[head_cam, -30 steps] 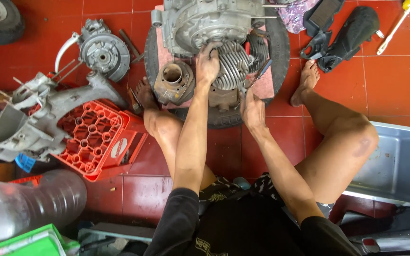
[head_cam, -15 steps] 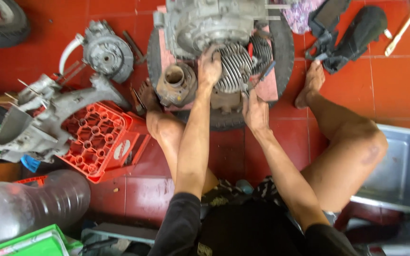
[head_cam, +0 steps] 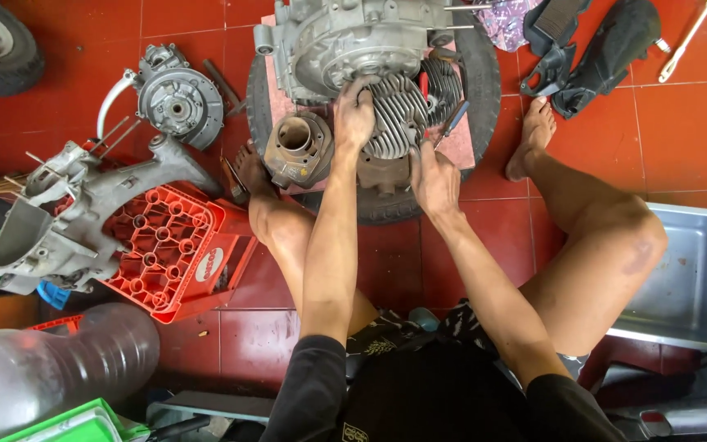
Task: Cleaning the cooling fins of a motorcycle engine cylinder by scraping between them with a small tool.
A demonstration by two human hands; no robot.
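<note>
Finned cylinder (head_cam: 398, 123): seated against the grey engine case (head_cam: 353, 41) on a tyre (head_cam: 484, 90), placed as a second earlier; left hand (head_cam: 355, 115) remains curled over its upper fins, right hand (head_cam: 434, 178) clasps its lower edge; rusty sleeve (head_cam: 298, 147) just beside, unmoved; work judged unadvanced.

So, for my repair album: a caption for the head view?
Both hands, left hand and right hand, grip a finned engine cylinder on a tyre.
</note>
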